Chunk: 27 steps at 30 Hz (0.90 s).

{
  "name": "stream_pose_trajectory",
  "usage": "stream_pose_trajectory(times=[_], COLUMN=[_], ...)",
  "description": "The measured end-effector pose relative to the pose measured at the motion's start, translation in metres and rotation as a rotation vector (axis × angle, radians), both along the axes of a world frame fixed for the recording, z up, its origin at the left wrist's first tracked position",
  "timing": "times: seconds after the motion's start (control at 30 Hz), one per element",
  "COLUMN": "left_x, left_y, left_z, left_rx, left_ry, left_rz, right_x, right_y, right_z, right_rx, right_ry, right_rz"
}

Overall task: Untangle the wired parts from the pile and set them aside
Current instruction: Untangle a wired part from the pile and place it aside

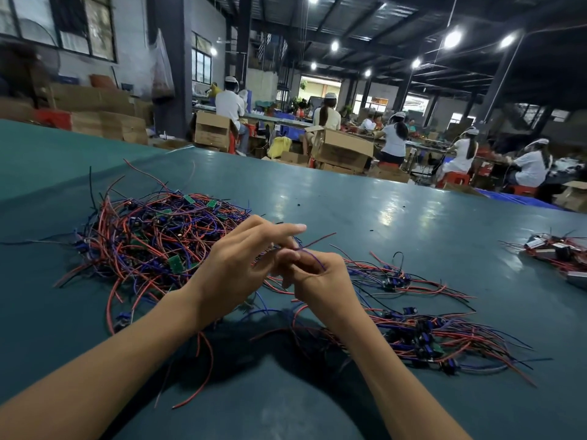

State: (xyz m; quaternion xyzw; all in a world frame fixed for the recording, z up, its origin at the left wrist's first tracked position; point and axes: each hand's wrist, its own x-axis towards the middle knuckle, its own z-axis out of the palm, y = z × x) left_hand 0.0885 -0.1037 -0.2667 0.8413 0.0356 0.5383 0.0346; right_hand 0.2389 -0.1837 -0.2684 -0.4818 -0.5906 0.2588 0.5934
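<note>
Glossy teal table, lamps reflected; tangled pile lying left; sorted wired parts laid right; purple wire pinched by curled right hand; left hand forefinger extended, grip indiscernible; seated workers, cardboard boxes seen behind.

no readable txt or nos., print on cardboard boxes too blurry to make out
</note>
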Motion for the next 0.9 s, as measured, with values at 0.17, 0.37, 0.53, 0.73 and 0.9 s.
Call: stream_pose_trajectory(times=[0.17,0.37,0.53,0.73,0.9], left_x=[-0.003,-0.007,-0.002,-0.004,-0.012], left_y=[0.004,0.004,-0.003,0.004,0.012], left_z=[0.0,-0.001,-0.002,0.001,0.001], left_rx=[-0.088,-0.051,-0.012,0.086,0.126], left_ry=[0.14,0.154,0.144,0.18,0.241], left_rz=[0.154,0.107,0.188,0.265,0.323], right_x=[0.012,0.011,0.005,0.008,0.033], right_y=[-0.005,-0.009,-0.007,-0.005,-0.008], right_z=[0.017,0.019,0.016,0.018,0.025], right_rx=[-0.016,-0.071,-0.096,-0.08,-0.009], right_ry=[0.453,0.646,0.536,0.568,0.641], right_rz=[0.044,0.096,0.069,-0.134,-0.302])
